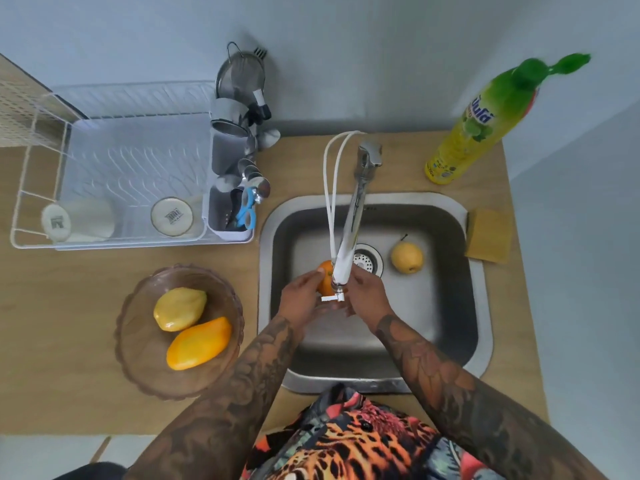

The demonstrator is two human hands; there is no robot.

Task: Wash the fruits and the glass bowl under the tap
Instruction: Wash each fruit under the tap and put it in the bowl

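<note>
left hand grips orange | right hand beside | under tap

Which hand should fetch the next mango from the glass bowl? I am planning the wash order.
Left. The left hand is on the side of the glass bowl with both mangoes, left of the sink; the right hand would cross over.

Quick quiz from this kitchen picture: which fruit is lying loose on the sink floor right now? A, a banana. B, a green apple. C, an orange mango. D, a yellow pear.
D: the yellow pear lies by itself in the sink, right of the drain, while both mangoes sit in the glass bowl on the counter.
</note>
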